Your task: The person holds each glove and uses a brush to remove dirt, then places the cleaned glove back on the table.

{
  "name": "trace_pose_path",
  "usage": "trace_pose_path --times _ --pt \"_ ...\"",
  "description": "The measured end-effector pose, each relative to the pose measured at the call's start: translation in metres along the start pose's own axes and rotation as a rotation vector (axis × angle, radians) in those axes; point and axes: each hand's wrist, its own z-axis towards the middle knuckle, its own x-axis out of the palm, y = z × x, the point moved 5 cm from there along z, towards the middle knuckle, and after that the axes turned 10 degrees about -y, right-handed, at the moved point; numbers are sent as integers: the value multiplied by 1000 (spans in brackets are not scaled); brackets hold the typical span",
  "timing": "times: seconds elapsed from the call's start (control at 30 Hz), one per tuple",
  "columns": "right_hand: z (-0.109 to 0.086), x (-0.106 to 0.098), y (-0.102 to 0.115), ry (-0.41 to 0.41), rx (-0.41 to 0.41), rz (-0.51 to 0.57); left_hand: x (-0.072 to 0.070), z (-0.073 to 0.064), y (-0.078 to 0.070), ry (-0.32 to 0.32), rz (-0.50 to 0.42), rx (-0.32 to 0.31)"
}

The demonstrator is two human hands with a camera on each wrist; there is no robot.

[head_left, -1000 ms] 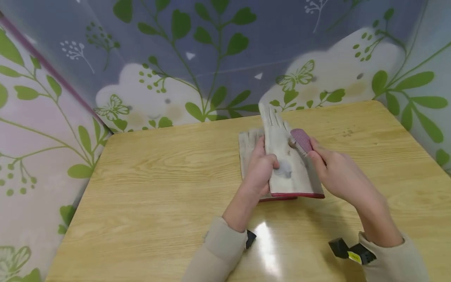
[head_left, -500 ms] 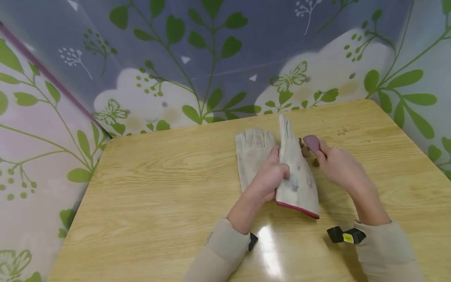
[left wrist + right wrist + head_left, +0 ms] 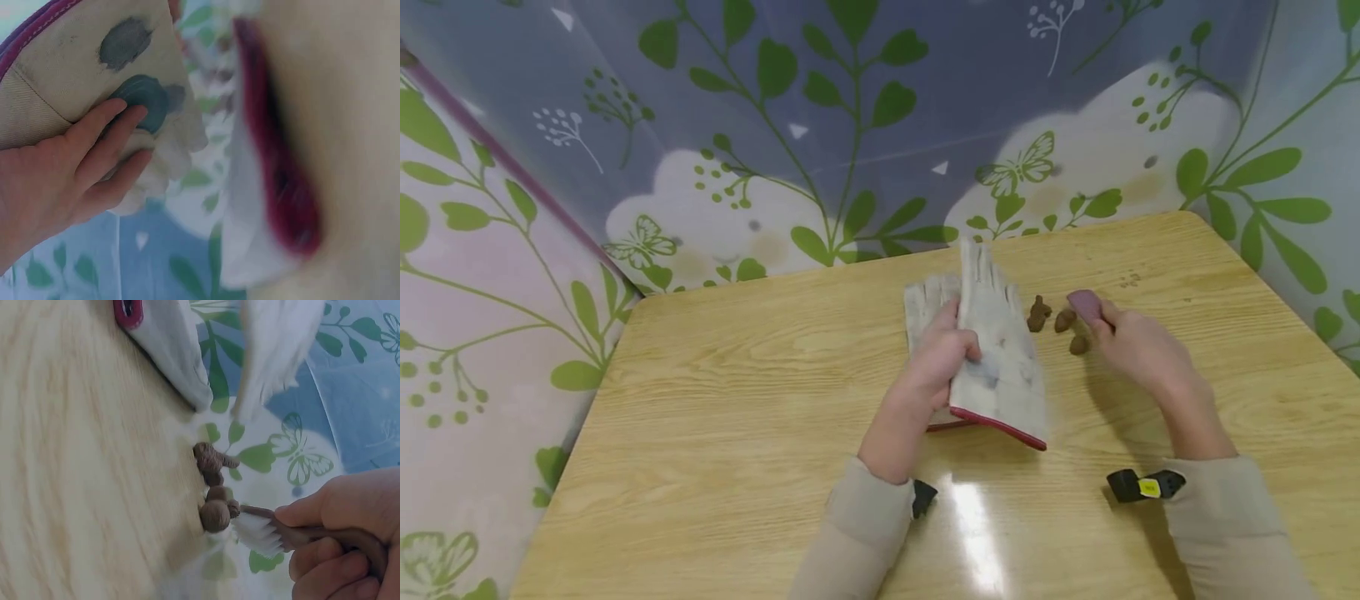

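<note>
My left hand (image 3: 942, 358) grips a whitish work glove (image 3: 1015, 392) with a red-edged cuff, raised and tilted with its fingers pointing away. The thumb lies across the glove's stained upper face; in the left wrist view, my fingers press its other face beside a dark grey stain (image 3: 126, 42) and a teal round patch (image 3: 147, 103). A second glove (image 3: 923, 304) lies on the table, partly covered by the first. To the right, my right hand (image 3: 1150, 354) holds a small brush (image 3: 1084, 306) with a pinkish-purple back, apart from the glove. White bristles (image 3: 259, 534) show in the right wrist view.
Three small brown lumps, one knobbly (image 3: 1039, 314), one acorn-like (image 3: 1064, 320) and one rounded (image 3: 1078, 345), lie between the raised glove and the brush. The wooden table (image 3: 760, 375) ends at a leaf-patterned wall covering (image 3: 880, 108).
The brush has left the glove's face and moved right. The held glove swung right and turned, then came back left, so the brown lumps now show.
</note>
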Motion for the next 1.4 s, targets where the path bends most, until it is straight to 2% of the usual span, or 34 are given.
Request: trace_pose_path --times 0.2,0.3,0.37,0.5,0.6,0.7,0.8,0.87,1.03,1.23,1.4 --pt "4 -3 -13 -68 10 -99 -58 -3 -31 -99 -44 79" --pt "6 -4 -17 -104 -8 -88 -90 -8 -38 -167 -23 98" --pt "8 -5 -18 -114 -34 -40 -110 -12 -41 -198 12 96" --pt "12 -5 -17 -73 -91 75 -146 -15 -38 -236 128 68" --pt "14 -6 -17 -34 -97 146 -168 -16 -33 -268 294 43" --pt "12 -9 -17 6 -65 262 -186 -16 -29 -263 496 40" --pt "9 -12 -18 27 -36 385 -196 -15 -24 -247 642 41" --pt "7 -14 -17 31 -30 431 -197 -14 -21 -236 690 36" --pt "5 -12 -17 66 -4 473 -197 -11 -15 -275 827 21" --pt "4 -10 -12 129 -25 564 -201 -15 -12 -303 1041 -70" --pt "7 -6 -18 111 -7 565 -198 -15 -10 -299 1161 -102"
